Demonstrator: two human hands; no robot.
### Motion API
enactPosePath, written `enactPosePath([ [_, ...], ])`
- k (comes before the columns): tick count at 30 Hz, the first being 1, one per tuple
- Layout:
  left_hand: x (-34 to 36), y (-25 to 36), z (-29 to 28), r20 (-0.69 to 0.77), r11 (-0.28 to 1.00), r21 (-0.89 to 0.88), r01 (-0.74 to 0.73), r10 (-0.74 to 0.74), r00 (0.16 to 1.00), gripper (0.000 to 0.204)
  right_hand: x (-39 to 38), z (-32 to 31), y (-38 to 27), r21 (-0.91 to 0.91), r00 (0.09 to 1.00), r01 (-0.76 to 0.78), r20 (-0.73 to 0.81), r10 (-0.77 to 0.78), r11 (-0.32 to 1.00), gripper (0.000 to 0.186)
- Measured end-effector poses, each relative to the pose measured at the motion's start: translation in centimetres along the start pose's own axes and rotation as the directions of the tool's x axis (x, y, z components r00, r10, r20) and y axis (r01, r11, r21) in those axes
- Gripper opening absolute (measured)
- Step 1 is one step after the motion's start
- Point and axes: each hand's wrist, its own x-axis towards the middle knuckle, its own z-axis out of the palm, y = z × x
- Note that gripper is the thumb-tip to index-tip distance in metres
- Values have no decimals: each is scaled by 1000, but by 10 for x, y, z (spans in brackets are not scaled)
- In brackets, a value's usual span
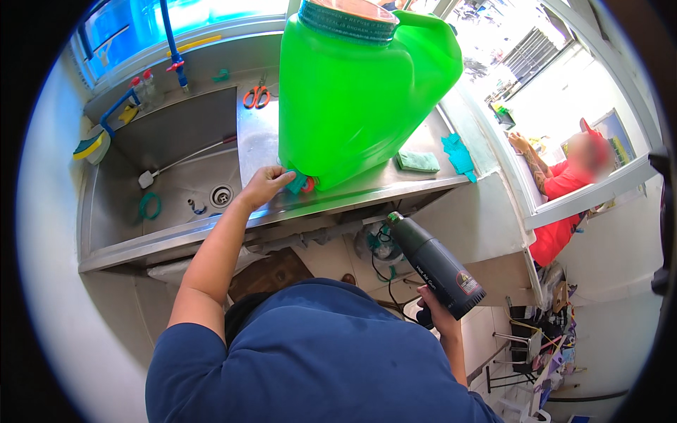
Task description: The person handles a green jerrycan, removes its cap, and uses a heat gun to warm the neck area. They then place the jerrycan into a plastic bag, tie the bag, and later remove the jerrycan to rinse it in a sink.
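Note:
A large green plastic water jug [352, 106] stands upright on the steel counter, its wide neck covered and wrapped with a dark green band. At its lower front is a small red spout [308, 185]. My left hand [264, 186] is closed at that spout, pinching a small teal plastic seal beside it. My right hand [438, 310] grips a black heat gun [437, 264] by its handle, in front of the counter. The gun's nozzle points up and left, toward the jug's base but apart from it.
Left of the jug is a steel sink [116, 190] holding a long-handled brush [185, 161] and a teal ring [149, 206]. Orange-handled scissors [257, 96], a green sponge [417, 161] and teal plastic pieces [458, 155] lie on the counter. A person in red [564, 176] is beyond the right window.

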Motion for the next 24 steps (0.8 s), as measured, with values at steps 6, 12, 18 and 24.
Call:
enactPosePath([
  [6,-8,-8,11,-51,913,353,-207,240,969,35,-8,15,-8,-23,1000,24,20,-23,999,20],
  [12,-14,-17,17,-124,808,526,-264,381,916,41,-19,30,-22,-24,999,-46,20,47,999,22],
  [18,-19,-7,33,-235,892,356,-279,374,897,65,-20,40,-31,-10,999,-47,24,48,999,22],
  [24,-13,-2,36,-126,805,572,-159,278,952,59,-17,44,-38,-184,996,-6,90,23,983,22],
])
